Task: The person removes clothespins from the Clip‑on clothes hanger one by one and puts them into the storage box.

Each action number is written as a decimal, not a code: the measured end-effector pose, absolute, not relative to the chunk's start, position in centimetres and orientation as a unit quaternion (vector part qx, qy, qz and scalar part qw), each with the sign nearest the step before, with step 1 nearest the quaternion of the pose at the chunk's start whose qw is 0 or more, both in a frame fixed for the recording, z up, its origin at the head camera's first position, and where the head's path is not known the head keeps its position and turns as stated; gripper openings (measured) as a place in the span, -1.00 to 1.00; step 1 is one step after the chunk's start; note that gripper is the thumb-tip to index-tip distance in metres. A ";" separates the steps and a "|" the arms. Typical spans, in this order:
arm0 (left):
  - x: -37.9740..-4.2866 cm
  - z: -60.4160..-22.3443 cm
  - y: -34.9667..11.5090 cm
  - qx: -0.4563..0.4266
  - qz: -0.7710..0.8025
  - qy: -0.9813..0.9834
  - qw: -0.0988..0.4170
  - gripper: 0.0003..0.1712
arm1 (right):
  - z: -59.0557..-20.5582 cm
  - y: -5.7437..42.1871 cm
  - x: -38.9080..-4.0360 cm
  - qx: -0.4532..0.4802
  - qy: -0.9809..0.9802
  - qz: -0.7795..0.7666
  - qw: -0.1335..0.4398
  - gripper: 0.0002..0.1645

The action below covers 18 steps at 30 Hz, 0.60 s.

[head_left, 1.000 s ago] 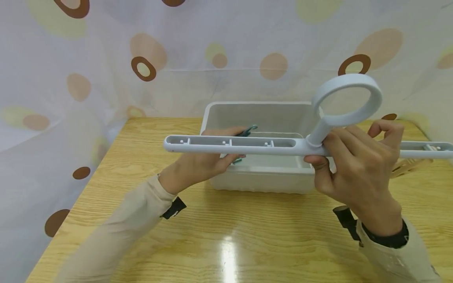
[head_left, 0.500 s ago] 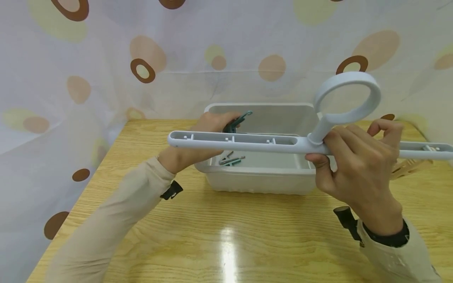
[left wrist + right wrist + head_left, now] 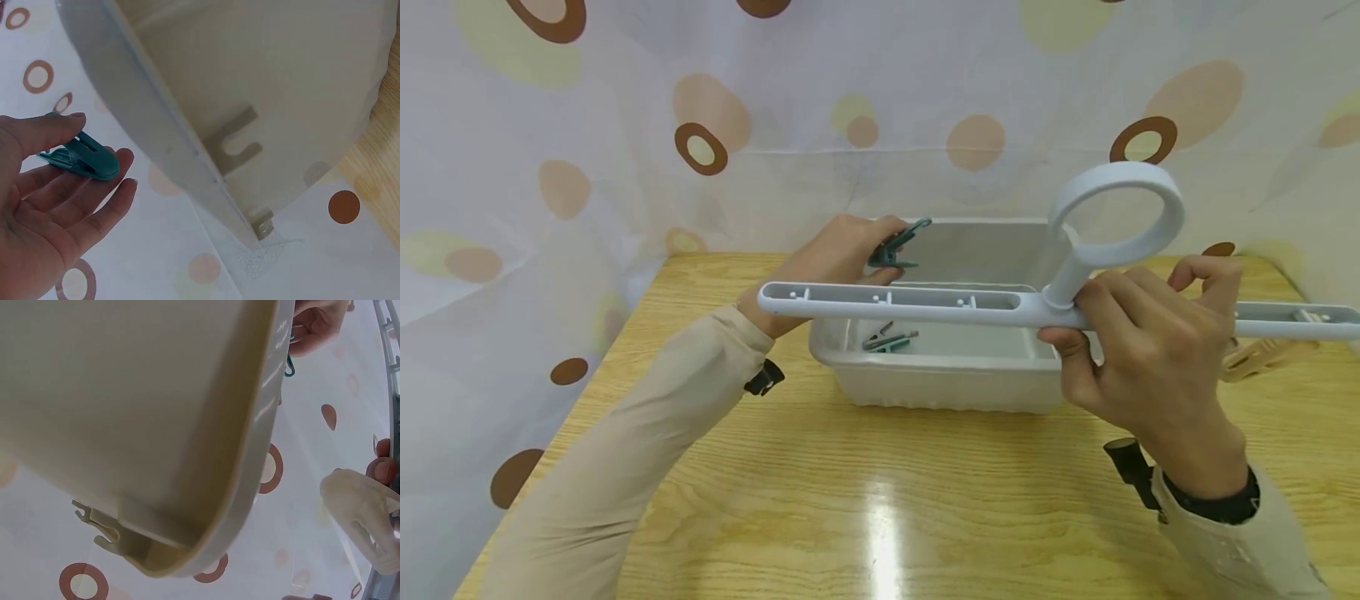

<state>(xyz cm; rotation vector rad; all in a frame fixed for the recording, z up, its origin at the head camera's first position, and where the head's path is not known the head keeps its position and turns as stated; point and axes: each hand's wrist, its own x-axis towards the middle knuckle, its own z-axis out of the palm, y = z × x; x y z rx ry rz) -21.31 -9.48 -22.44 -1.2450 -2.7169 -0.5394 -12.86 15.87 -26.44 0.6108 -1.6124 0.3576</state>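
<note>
My left hand (image 3: 831, 254) is over the left back part of a white plastic bin (image 3: 955, 383). Between thumb and fingers it pinches a teal clothespin (image 3: 891, 250), which the left wrist view shows clearly as a teal clothespin (image 3: 90, 156). My right hand (image 3: 1165, 367) grips a pale grey-blue hanger bar (image 3: 895, 302) near its middle, beside the upright ring (image 3: 1120, 171) joined to it. The bar is held level above the bin. A beige clothespin (image 3: 1262, 360) hangs under the bar, right of that hand; a pale clothespin (image 3: 362, 519) is near the fingers in the right wrist view.
Several clothespins (image 3: 889, 340) lie in the bin's front left part. The bin stands on a light wooden table (image 3: 820, 500). A white sheet (image 3: 790, 75) with brown and beige spots hangs behind it. Small pegs line the slots in the bar.
My left hand has lifted up and back, bringing the teal clothespin into sight above the bar. My right hand holds the hanger bar almost in place; the ring has shifted slightly left.
</note>
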 end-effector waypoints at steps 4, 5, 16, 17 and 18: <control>-22.0 -22.8 -9.4 -0.402 -0.176 -0.898 0.037 -0.54 | -26.5 15.8 -12.9 0.272 -0.709 0.156 0.631 -0.24; -22.2 -22.9 -9.3 -0.400 -0.177 -0.898 0.033 -0.54 | -26.5 15.8 -12.9 0.273 -0.709 0.156 0.631 -0.24; -23.6 -24.3 -9.2 -0.422 -0.176 -0.889 0.017 -0.57 | -26.6 15.6 -12.8 0.294 -0.720 0.137 0.613 -0.24; -23.6 -24.3 -9.3 -0.422 -0.178 -0.889 0.013 -0.56 | -26.6 15.5 -12.8 0.298 -0.722 0.136 0.609 -0.24; -23.6 -24.5 -9.3 -0.422 -0.178 -0.889 0.010 -0.56 | -26.6 15.5 -12.8 0.302 -0.724 0.133 0.606 -0.25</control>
